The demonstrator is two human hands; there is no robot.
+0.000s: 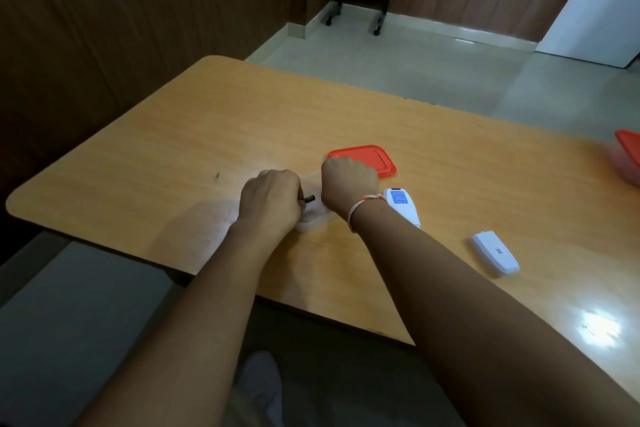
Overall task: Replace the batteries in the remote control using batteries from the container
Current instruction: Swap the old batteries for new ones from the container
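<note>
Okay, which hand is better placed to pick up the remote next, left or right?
Probably the right hand. The remote lies just beside its wrist, while the left hand is on the far side and already pinches a battery over the clear container.

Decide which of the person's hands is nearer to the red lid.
Right. The right hand overlaps the red lid's near edge; the left hand sits farther left, holding a battery.

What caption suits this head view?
Left hand holds a battery over the clear container, beside the red lid and opened remote.
</note>
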